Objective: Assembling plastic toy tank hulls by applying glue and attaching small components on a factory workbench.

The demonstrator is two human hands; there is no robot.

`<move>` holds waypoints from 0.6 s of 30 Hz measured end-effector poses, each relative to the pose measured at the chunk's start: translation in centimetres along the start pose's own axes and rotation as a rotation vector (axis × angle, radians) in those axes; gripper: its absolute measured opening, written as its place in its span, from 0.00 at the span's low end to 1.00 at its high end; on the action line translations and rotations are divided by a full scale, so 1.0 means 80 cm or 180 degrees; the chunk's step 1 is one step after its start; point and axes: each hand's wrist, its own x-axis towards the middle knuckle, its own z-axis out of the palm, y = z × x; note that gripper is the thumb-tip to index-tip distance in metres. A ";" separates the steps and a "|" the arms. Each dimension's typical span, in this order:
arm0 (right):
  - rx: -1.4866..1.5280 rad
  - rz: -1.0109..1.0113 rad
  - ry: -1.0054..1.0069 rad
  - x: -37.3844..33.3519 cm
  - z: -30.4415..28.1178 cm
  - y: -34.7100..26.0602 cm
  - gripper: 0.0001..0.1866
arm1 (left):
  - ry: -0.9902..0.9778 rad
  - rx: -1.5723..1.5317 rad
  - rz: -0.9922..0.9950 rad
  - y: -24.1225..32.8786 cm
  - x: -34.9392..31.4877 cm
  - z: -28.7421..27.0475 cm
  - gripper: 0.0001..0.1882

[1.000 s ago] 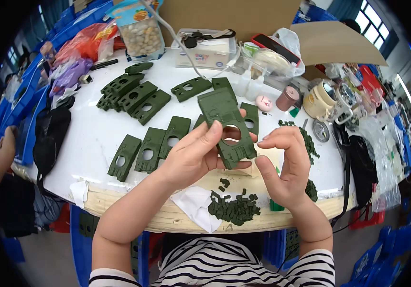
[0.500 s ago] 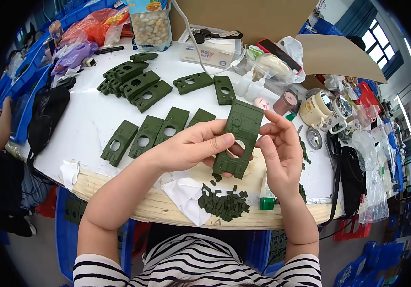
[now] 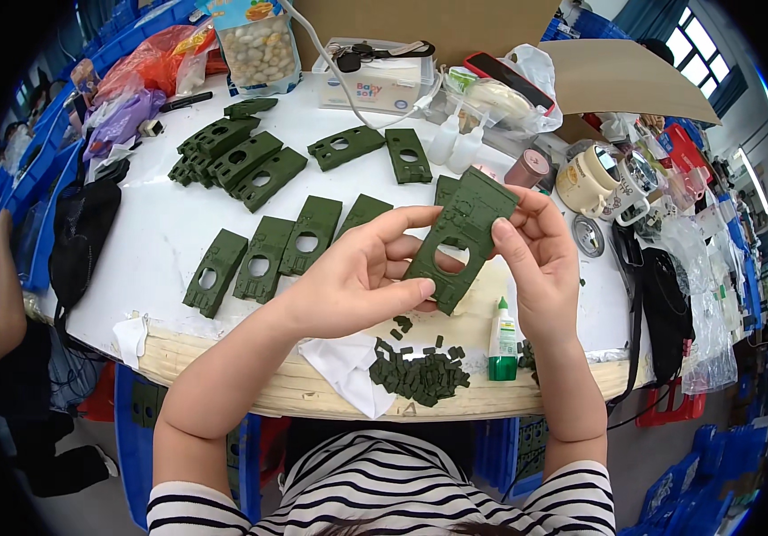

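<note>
A dark green plastic toy tank hull plate [image 3: 478, 207] with a round hole is held up, tilted, above the table's front. My left hand [image 3: 339, 281] pinches its lower left end between thumb and fingers. My right hand [image 3: 540, 259] grips the upper right edge, thumb on top and fingers behind. Under the hands lies a heap of small dark green pieces [image 3: 420, 377]. Just right of it stands a green-and-clear glue bottle [image 3: 503, 350], near my right wrist. A white cloth [image 3: 338, 364] lies by my left forearm. Similar hull plates [image 3: 313, 214] form a row beyond my left hand.
More hull plates [image 3: 263, 179] are stacked farther back. Behind them are a bag of pale nuts [image 3: 259, 52], a wipes box [image 3: 373, 89] and small white squeeze bottles [image 3: 455, 143]. Mugs [image 3: 585, 183] stand right. Black bags [image 3: 85, 232] hang by the left edge; another person's arm shows beyond.
The hull plate has turned clockwise and moved slightly right and up. My right hand, loosely at its edge before, now grips it. The glue bottle is now more fully visible.
</note>
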 end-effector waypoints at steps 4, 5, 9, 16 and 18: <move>-0.0046 -0.0049 0.0013 0.000 -0.001 0.001 0.18 | 0.0027 0.0033 0.0041 -0.002 0.003 0.002 0.34; -0.0071 -0.0070 -0.0006 0.001 0.001 0.003 0.18 | 0.0061 0.0063 0.0047 -0.002 0.000 0.001 0.34; -0.0185 -0.0105 0.0030 -0.002 0.004 0.001 0.17 | 0.0030 0.0045 -0.0078 -0.007 -0.002 -0.003 0.32; -0.0314 -0.0161 -0.0076 -0.005 -0.004 0.003 0.17 | -0.0039 0.0029 -0.0139 -0.003 -0.004 -0.002 0.33; -0.0247 -0.0149 0.0001 -0.004 -0.001 0.002 0.17 | -0.0069 0.0026 -0.0100 -0.001 -0.004 -0.002 0.33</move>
